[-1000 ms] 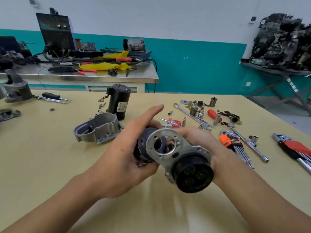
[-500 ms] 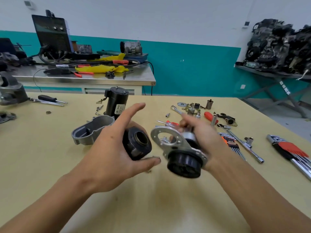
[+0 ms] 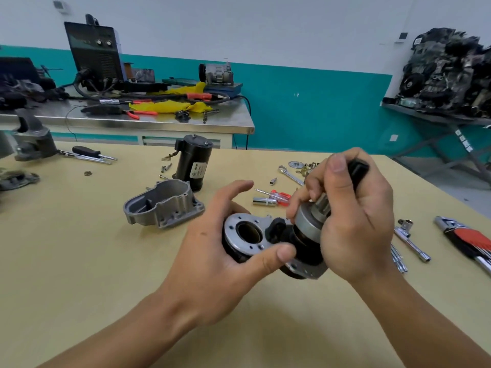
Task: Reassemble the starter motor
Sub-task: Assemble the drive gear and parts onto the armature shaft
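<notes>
Both hands are raised over the bench [image 3: 79, 261], working one sub-assembly between them; left hand [image 3: 212, 261] cups the flanged plate [image 3: 240, 221], thumb pressed on its near edge, other fingers curled round the far side, forefinger lifted clear; right hand [image 3: 356, 229] is closed round the drive assembly [image 3: 309, 221], fingertips pinching near the pinion [image 3: 322, 200]; a black part juts above the right knuckles, identity unclear; the plate's open bore faces up and toward the wearer; the drive assembly's long axis runs from just beside the left thumb, up and away into the right palm, pinion end uppermost and tilted away; whether its lower end is seated in the plate I cannot tell, the black parts there blur together. Progress reads as early to middle: the aluminium nose housing [image 3: 164, 205] lies open side up beyond the left fingers, well apart; the black motor body [image 3: 194, 162] stands upright just past it; loose screws [image 3: 166, 168] lie beside that body; a red-handled screwdriver [image 3: 279, 195] and a socket [image 3: 263, 201] sit between the two hands' far sides; hex keys [image 3: 473, 240] lie out past the right wrist. Likely left: seat the drive, close the housing, join the motor body, refit fasteners.
</notes>
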